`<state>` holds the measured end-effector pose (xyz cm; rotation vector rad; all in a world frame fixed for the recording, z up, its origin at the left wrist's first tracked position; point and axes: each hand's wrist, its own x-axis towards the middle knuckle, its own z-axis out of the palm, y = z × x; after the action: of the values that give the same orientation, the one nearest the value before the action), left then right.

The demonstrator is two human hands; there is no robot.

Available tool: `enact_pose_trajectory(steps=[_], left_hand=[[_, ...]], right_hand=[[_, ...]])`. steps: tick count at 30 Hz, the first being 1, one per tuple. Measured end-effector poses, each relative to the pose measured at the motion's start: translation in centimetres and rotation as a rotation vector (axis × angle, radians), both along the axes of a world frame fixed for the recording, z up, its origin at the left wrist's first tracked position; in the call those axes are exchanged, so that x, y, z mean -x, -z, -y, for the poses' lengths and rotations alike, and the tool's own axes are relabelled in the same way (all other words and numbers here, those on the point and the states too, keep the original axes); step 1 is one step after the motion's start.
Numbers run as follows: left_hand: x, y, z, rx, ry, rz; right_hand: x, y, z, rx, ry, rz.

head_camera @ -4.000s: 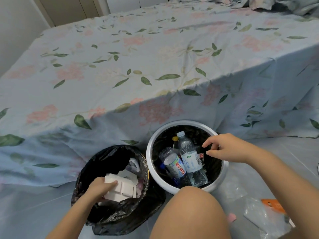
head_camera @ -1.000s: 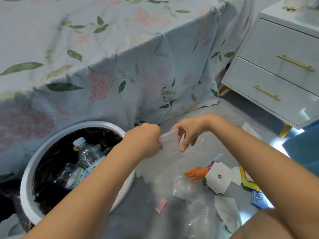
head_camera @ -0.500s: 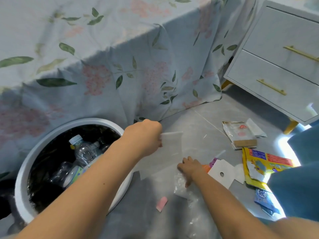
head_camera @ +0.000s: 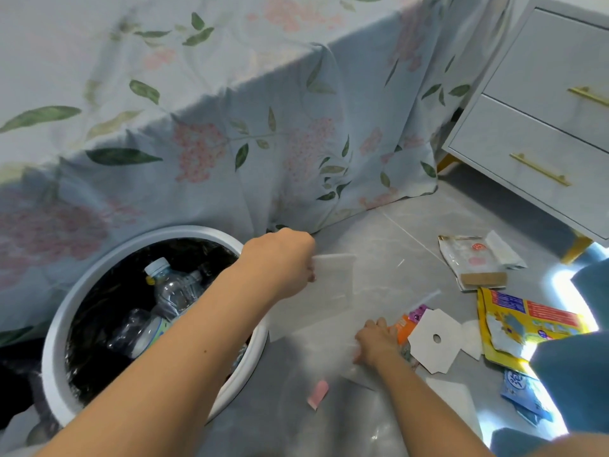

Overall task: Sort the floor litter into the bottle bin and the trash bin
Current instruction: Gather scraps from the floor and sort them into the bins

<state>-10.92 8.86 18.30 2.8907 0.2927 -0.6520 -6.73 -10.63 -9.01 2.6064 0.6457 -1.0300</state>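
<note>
Both hands grip litter: left hand [head_camera: 283, 262] translucent sheet [head_camera: 329, 285], right hand [head_camera: 375, 341] clear bag [head_camera: 333, 354]

Left hand: your left hand [head_camera: 283, 263] is raised, fingers curled, pinching a thin translucent plastic sheet [head_camera: 324, 291].
Right hand: your right hand [head_camera: 375, 341] reaches low, fingers down on crinkled clear plastic [head_camera: 333, 367].

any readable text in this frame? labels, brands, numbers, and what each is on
No text can be read for certain.
Yellow packet: red and blue bands with print, too blurred.
Blue packet: white mark, too small.
Clear pouch: round red stamp, illegible.
Orange wrapper: print too small.
Bottle in the white bin: no print legible; the bottle below it shows a blurred green and white label.
</note>
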Motion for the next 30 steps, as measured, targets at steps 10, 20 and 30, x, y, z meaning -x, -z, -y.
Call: enact_pose_trajectory(steps=[10, 20, 30], left_hand=[[-0.4, -1.2, -0.8, 0.049, -0.032, 0.062], [2.4, -4.6, -2.5, 0.716, -0.256, 0.175], [5.6, -6.0, -3.2, 0.991, -0.574, 0.317]], right_hand=[[-8.4, -14.1, -1.2, -0.520, 0.240, -0.098], [-5.5, -27.9, -1.1, -1.141, 0.609, -0.103], [0.8, -33.2, -7.4, -1.351, 0.761, -0.564]])
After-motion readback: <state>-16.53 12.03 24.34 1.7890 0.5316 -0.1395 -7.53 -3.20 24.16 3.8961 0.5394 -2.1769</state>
